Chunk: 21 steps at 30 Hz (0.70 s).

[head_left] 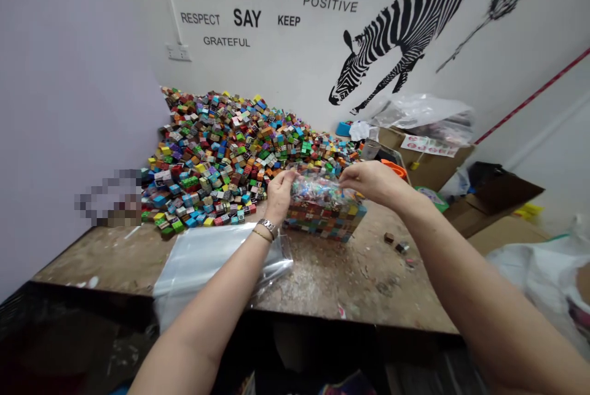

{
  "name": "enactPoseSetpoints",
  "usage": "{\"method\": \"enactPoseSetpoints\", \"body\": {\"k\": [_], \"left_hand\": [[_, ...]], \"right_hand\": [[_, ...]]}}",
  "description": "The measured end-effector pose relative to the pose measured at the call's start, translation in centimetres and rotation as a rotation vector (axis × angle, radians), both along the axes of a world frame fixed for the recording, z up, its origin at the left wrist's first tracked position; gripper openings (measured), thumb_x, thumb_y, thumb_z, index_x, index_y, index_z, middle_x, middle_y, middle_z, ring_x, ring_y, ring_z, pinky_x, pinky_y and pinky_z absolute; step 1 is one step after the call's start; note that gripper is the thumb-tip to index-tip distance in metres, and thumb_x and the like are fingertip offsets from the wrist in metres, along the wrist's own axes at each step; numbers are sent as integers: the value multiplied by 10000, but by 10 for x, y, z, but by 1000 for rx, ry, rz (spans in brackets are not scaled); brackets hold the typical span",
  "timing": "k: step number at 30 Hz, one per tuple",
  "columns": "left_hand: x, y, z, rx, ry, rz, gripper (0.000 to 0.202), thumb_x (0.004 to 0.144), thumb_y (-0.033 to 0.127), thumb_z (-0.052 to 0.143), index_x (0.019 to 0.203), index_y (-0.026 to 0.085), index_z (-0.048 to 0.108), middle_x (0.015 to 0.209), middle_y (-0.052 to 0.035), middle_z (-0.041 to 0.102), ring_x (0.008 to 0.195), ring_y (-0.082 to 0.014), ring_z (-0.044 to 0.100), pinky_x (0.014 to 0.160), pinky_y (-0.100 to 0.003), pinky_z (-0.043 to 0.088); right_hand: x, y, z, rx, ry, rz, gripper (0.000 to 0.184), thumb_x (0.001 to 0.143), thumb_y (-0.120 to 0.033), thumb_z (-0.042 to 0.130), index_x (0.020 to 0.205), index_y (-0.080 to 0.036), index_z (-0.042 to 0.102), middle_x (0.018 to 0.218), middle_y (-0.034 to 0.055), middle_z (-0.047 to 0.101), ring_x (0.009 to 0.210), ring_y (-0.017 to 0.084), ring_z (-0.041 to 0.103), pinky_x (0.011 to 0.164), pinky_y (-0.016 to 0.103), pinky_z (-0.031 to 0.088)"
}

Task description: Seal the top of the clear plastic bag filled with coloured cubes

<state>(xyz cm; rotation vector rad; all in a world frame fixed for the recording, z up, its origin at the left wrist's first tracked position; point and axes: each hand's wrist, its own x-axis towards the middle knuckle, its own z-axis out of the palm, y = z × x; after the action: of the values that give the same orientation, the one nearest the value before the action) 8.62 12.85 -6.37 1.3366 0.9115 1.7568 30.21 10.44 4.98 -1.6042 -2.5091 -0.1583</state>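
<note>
Left hand [279,193] and right hand [371,180] pinch the cube-filled bag [322,211], lying left-right.

On the table [322,278] we find the bag of cubes [322,207] between our left hand [279,195] and right hand [371,180], the cube heap [230,149] behind it to the left (against the wall), flat bags [207,260] before the heap, boxes [483,204] right.

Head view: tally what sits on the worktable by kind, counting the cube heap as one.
Heap of coloured cubes: 1
Clear bag of cubes gripped by left hand and right hand: 1
Stack of empty clear bags: 1
Loose small cubes: 2
Total: 5
</note>
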Motion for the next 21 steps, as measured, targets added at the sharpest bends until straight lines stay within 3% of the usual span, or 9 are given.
{"method": "enactPoseSetpoints", "body": {"k": [3, 6, 8, 10, 14, 18, 21], "left_hand": [[-10, 4, 10, 36, 111, -90, 388, 845, 544, 644, 802, 166, 723, 863, -60, 733, 844, -177, 636, 826, -286, 487], [-22, 9, 31, 25, 264, -234, 385, 757, 510, 740, 937, 170, 724, 965, -84, 742, 916, -212, 669, 852, -310, 508], [-27, 12, 52, -9, 504, -282, 418, 712, 460, 787, 1004, 169, 717, 1048, -95, 739, 979, -233, 672, 882, -325, 509], [-26, 13, 73, 6, 832, -251, 426, 716, 443, 789, 1034, 170, 715, 1094, -91, 729, 1005, -240, 661, 879, -327, 496], [-11, 13, 106, 142, 1303, -256, 425, 735, 443, 782, 1064, 183, 715, 1025, -53, 722, 941, -220, 635, 751, -277, 439], [8, 14, 110, 112, 1468, -277, 212, 780, 376, 726, 764, 166, 705, 681, -1, 628, 646, -146, 534, 583, -262, 315], [15, 16, 99, 114, 1414, -238, 187, 801, 323, 695, 705, 163, 685, 667, 5, 613, 635, -134, 511, 573, -261, 295]], "right_hand": [[-1, -4, -7, 96, 10, -36, 212, 918, -295, 575, 891, -247, 780, 926, 34, 776, 870, 209, 695, 701, 276, 449], [-2, -6, -12, 162, 13, -34, 235, 931, -284, 552, 911, -236, 781, 943, 45, 776, 880, 209, 692, 700, 274, 433], [-2, -6, -14, 185, 19, -34, 237, 934, -268, 545, 920, -236, 779, 950, 43, 776, 890, 208, 691, 704, 273, 424], [0, -5, -16, 188, 25, -35, 233, 937, -257, 546, 923, -231, 777, 954, 43, 776, 902, 211, 691, 708, 277, 417], [2, -4, -19, 193, 33, -24, 223, 945, -267, 557, 923, -227, 776, 949, 47, 774, 895, 211, 690, 698, 282, 404], [3, -6, -19, 209, 30, -37, 224, 954, -285, 558, 919, -236, 774, 950, 42, 772, 885, 207, 685, 686, 282, 393], [3, -7, -20, 218, 32, -48, 232, 960, -294, 552, 924, -239, 774, 939, 40, 765, 885, 207, 681, 681, 283, 386]]}}
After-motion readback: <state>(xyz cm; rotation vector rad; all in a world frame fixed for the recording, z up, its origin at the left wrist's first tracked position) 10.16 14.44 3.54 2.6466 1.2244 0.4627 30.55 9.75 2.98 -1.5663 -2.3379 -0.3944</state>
